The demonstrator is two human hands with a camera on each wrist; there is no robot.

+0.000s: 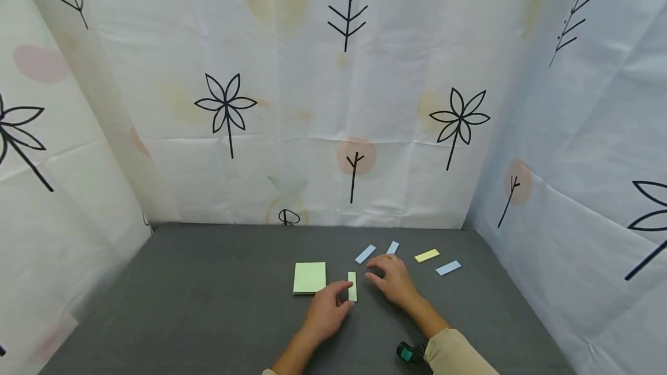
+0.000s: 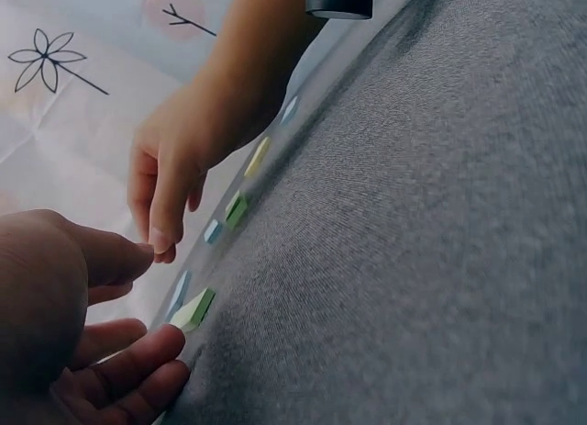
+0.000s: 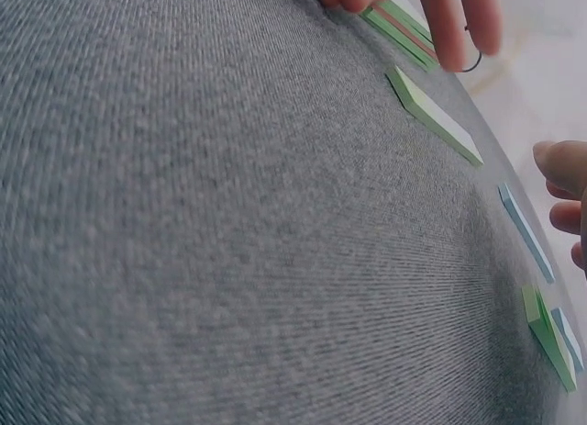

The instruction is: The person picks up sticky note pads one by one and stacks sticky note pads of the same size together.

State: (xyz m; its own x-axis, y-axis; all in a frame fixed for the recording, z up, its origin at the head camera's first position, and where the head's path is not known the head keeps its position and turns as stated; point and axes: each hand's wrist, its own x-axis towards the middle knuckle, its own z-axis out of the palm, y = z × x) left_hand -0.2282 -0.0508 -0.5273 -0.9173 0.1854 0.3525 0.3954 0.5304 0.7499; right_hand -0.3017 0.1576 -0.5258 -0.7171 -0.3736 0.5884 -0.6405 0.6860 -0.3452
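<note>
A pale green square pad of sticky notes [image 1: 310, 278] lies on the dark grey table. Just right of it is a narrow pale green strip pad [image 1: 352, 291]. My left hand [image 1: 325, 312] is over the table beside that strip, thumb and fingers apart, its fingertips overlapping the strip in the head view. Nothing shows between its fingers in the left wrist view. My right hand [image 1: 397, 282] hovers to the right, fingers loosely bent and holding nothing. Another green strip pad [image 3: 550, 341] shows in both wrist views; in the head view the right hand hides it.
Behind the right hand lie two light blue strips [image 1: 365, 254], one partly covered. Farther right are a yellow strip [image 1: 427, 256] and another blue strip [image 1: 449, 268]. A black device [image 1: 410, 353] is at the right wrist. Patterned white cloth [image 1: 292, 184] closes off the back and sides.
</note>
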